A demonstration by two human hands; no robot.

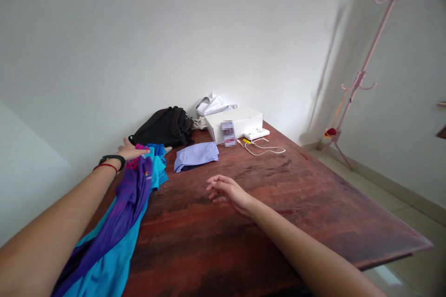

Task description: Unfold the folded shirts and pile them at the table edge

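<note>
At the left side of the table, my left hand point(134, 150) reaches over a heap of clothes, touching its top end with fingers spread. Purple cloth with a small logo point(137, 185) and turquoise cloth point(114, 250) hang down toward me, and a pink checked piece point(132, 162) shows under the hand. My right hand point(226, 191) hovers over the middle of the table, its fingers loosely bent and apart, holding nothing. Ahead of it lies a folded lavender garment point(197, 154) with a dark edge below.
A black backpack point(162, 127) leans by the wall. Beside it stands a white box point(240, 123) with white cloth point(216, 103) on top. A power strip point(257, 133) and white cable point(265, 151) lie on the wooden table point(278, 204). A pink coat stand point(371, 51) rises at right.
</note>
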